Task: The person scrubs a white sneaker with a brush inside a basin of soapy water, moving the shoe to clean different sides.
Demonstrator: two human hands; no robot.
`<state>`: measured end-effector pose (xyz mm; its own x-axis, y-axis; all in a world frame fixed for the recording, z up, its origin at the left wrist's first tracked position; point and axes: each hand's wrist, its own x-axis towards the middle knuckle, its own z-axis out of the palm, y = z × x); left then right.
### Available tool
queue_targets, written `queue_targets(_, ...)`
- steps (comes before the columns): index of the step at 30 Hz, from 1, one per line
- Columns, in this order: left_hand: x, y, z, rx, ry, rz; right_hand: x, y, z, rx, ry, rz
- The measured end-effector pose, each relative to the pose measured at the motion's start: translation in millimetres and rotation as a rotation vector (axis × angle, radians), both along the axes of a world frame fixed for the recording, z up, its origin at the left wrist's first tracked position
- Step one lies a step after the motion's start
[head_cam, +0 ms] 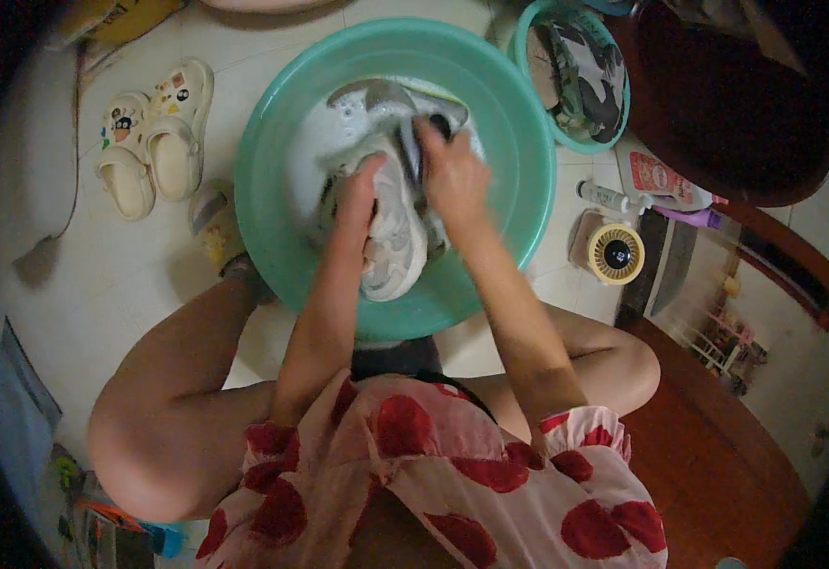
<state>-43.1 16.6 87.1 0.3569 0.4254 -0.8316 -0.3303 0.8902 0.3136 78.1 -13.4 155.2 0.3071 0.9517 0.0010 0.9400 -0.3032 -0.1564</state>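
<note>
A large green plastic basin [521, 206] with soapy water in it stands on the floor before me. Over it, my left hand [360, 190] holds a whitish sneaker [394, 245], the thumb at the shoe's opening and the toe pointing towards me. My right hand [453, 171] is blurred and closed around a dark-and-light object, perhaps a brush, against the shoe's right side. Another grey-and-white shoe [379, 96] lies in the suds [315, 142] beyond my hands. What else is under the water cannot be told.
Cream clogs [176, 160] with charms stand left on the tiles. At the upper right, a smaller green basin [521, 43] holds dark and patterned items. Right of the large basin are a white tube [603, 196], a bottle with a pink label [653, 174] and a small round fan [615, 254].
</note>
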Motion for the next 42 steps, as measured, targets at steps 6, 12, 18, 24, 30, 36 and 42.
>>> queue_targets(6,3,-1,2,0.047,0.01,0.027,-10,-31,-19,-0.052,0.069,-0.075)
queue_targets(12,-13,-5,-30,-0.159,-0.11,0.172,-32,-34,-28,-0.012,0.145,0.005)
queue_targets(18,14,-8,-22,-0.001,0.206,-0.009,6,28,-37,-0.117,0.003,0.03)
queue_targets(24,3,-23,5,-0.007,-0.141,-0.126,2,-12,41,-0.129,-0.092,0.027)
queue_targets(30,42,-27,-3,0.0,-0.045,-0.168,33,-21,13,-0.162,-0.14,-0.034)
queue_targets(36,29,-29,-19,0.124,-0.121,-0.157,43,-41,1,-0.155,-0.006,-0.065)
queue_targets(42,21,-24,-11,-0.08,-0.163,-0.14,27,-37,25,-0.327,-0.025,0.151)
